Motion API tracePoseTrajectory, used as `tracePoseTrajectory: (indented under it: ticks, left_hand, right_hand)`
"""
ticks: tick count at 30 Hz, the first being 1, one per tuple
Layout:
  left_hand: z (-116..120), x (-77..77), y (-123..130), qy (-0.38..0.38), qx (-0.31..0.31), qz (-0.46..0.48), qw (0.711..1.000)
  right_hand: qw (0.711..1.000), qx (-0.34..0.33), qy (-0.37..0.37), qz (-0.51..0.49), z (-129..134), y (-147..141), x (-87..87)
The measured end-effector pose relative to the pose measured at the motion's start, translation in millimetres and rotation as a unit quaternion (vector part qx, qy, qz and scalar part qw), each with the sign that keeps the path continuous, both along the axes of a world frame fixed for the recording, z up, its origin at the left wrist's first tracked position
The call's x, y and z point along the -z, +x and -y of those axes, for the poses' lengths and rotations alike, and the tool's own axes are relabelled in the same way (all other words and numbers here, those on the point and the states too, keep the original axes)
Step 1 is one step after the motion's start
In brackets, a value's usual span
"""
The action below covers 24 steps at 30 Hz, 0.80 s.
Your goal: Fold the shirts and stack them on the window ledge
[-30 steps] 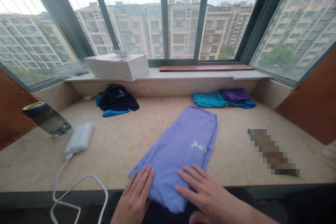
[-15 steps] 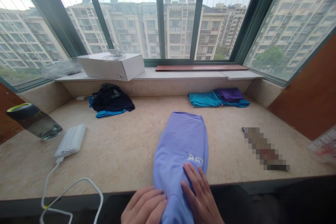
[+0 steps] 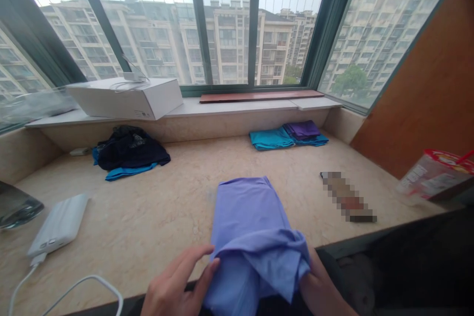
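Right between the fingers [image 3: 208, 251], purple cloth [image 3: 246, 207]

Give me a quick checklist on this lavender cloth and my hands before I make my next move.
1. Left hand at the lavender cloth's edge: ok, thumb and a fingertip are there.
2. Right hand's grip: cannot tell, the cloth hides its fingers.
3. Cloth lying smooth: not ok, the part by the right hand is bunched and turned over.
4. Cloth fully on the counter: not ok, its near end reaches past the front edge.
5. Cloth apart from the turquoise stack: ok, bare counter shows between them.
6. Cloth apart from the white power bank: ok, well off to the left.
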<state>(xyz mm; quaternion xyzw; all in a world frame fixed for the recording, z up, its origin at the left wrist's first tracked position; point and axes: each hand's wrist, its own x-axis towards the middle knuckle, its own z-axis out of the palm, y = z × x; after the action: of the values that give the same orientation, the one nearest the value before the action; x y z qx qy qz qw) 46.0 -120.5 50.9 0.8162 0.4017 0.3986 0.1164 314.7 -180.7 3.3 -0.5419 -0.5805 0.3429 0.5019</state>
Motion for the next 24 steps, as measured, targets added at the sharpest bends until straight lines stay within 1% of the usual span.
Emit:
tracePoseTrajectory:
  ticks: [2,3,5,8,11,14,16,18,20,21,24]
  left_hand:
    - [-2,10.9,-4,-0.048,0.0,-0.012,0.999]
    - [-2,16.8,-6,-0.07,0.014,-0.025,0.997]
    - [-1,29.3,-7,-0.089,0.058,-0.06,0.993]
    - [-1,45.8,-5,-0.062,0.115,-0.108,0.986]
    - [-2,53.0,2,-0.05,0.137,-0.169,0.975]
    - [-1,50.7,10,-0.054,0.134,-0.233,0.962]
    - [-1,47.2,16,-0.055,0.137,-0.257,0.955]
    - [0,43.2,20,-0.072,0.146,-0.254,0.953]
    - [-1,38.3,24,-0.095,0.142,-0.211,0.962]
    - [-2,35.1,25,-0.106,0.13,-0.177,0.97]
    - [-15,22.4,30,-0.131,0.075,-0.074,0.986]
  right_hand:
    - [0.995,0.077,-0.039,-0.053,-9,3,-1.6]
    - [0.992,0.098,-0.049,-0.06,-14,6,-1.4]
    - [0.993,0.103,-0.055,-0.021,-24,12,1.4]
    - [0.99,0.091,-0.078,0.077,-34,22,8.4]
    - [0.979,0.082,-0.092,0.163,-40,31,12.2]
    - [0.971,0.072,-0.072,0.215,-46,35,10.5]
    - [0.973,0.058,-0.051,0.218,-48,36,7.7]
    - [0.978,0.048,-0.03,0.201,-50,35,4.0]
    - [0.983,0.054,-0.01,0.173,-52,34,-1.1]
    - [0.986,0.059,-0.004,0.157,-54,33,-4.2]
    - [0.992,0.069,0.007,0.105,-69,34,-13.9]
